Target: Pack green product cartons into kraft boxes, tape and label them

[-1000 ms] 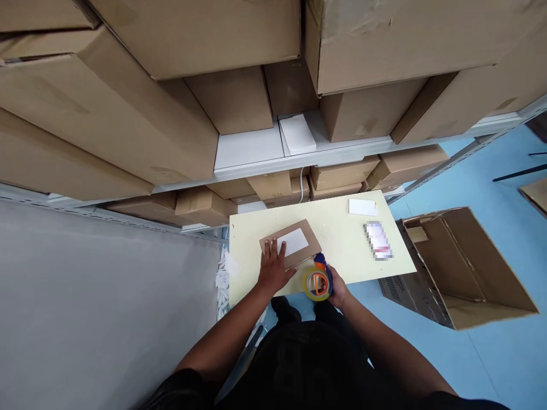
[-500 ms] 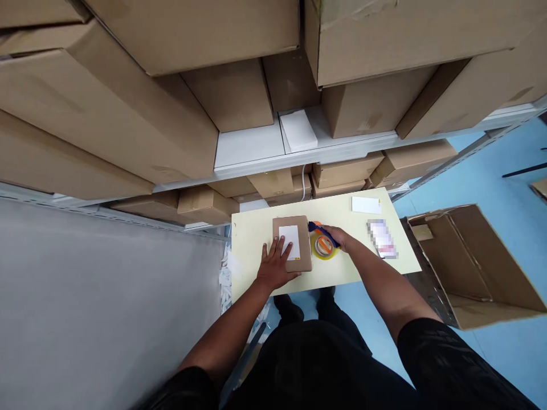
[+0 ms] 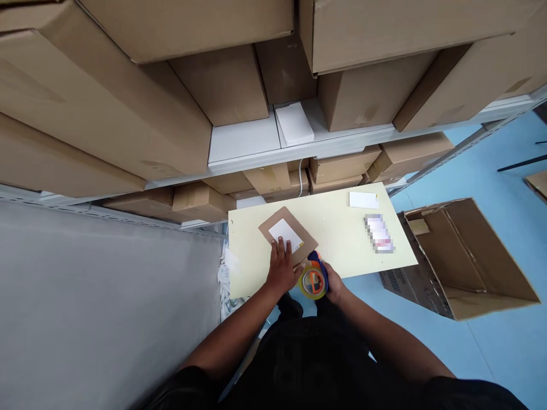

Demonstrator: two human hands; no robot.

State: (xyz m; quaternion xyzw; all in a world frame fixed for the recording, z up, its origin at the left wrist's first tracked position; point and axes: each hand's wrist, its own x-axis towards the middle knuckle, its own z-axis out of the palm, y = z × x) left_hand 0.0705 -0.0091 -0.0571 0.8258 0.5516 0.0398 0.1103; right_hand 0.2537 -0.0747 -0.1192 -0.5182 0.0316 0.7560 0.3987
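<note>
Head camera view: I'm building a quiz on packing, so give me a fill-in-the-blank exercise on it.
1. The left hand presses on a brown ____ bearing a white label.
2. The right hand grips a tape ____.
3. The open cardboard box sits on the ____ floor.

Missing words: parcel; dispenser; blue

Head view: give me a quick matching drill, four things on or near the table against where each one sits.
Things:
1 small parcel
2 tape dispenser
3 white card
4 open carton

Places:
A on the floor right of the table
B far right corner of the table
C under the left hand
D in the right hand at the near edge

Pairs: 1-C, 2-D, 3-B, 4-A
</note>
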